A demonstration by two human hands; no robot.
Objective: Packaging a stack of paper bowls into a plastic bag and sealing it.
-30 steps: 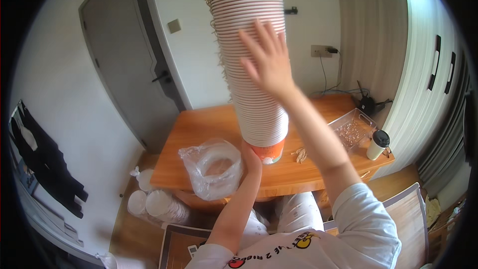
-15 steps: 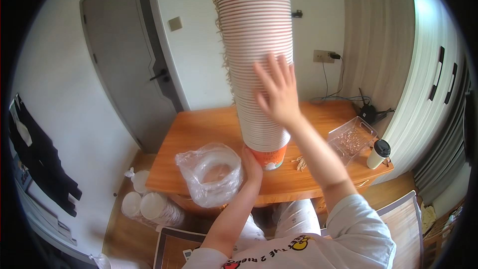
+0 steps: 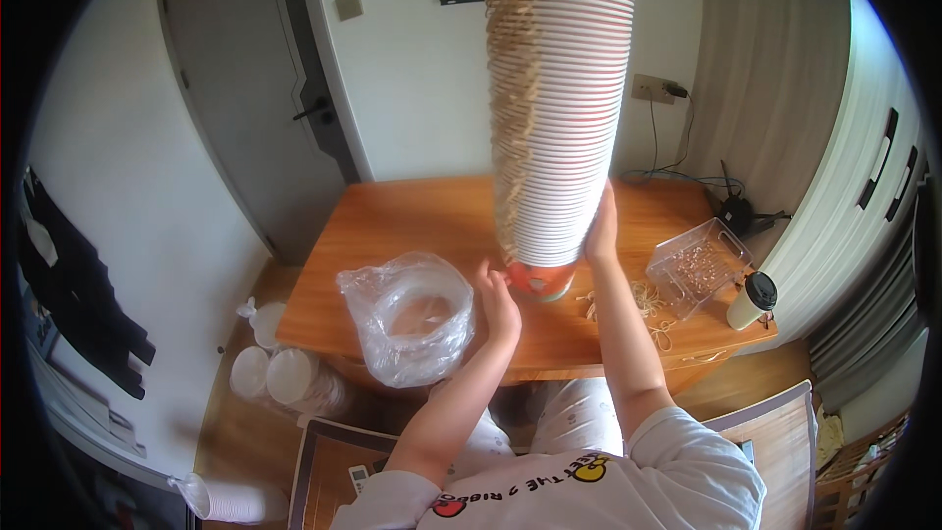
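Observation:
A tall stack of nested paper buckets [image 3: 574,128] with white rims rises from the table past the top edge of the view. The lowest bucket is red-orange [image 3: 540,280]. Tan cord loops [image 3: 515,88] run in a line down the stack's front left. My right hand [image 3: 604,226] is wrapped against the stack's lower right side, its fingers partly hidden behind it. Beside the base, my left hand [image 3: 498,304] is cupped with its fingers apart, the tips at or very near the red-orange bucket. Loose cord loops [image 3: 643,299] lie by my right forearm.
Left on the wooden table [image 3: 392,216] is a clear plastic bag [image 3: 407,319] with white ring-like contents. At right stand a clear bin [image 3: 699,265] of small bits, a lidded cup [image 3: 753,300] and a black router [image 3: 736,211]. More stacked buckets [image 3: 294,378] are on the floor.
The stack has turned, bringing its cord loops from the left edge toward the front, and it now reaches higher in view. My right hand has moved down its right side; my left hand's fingers have loosened.

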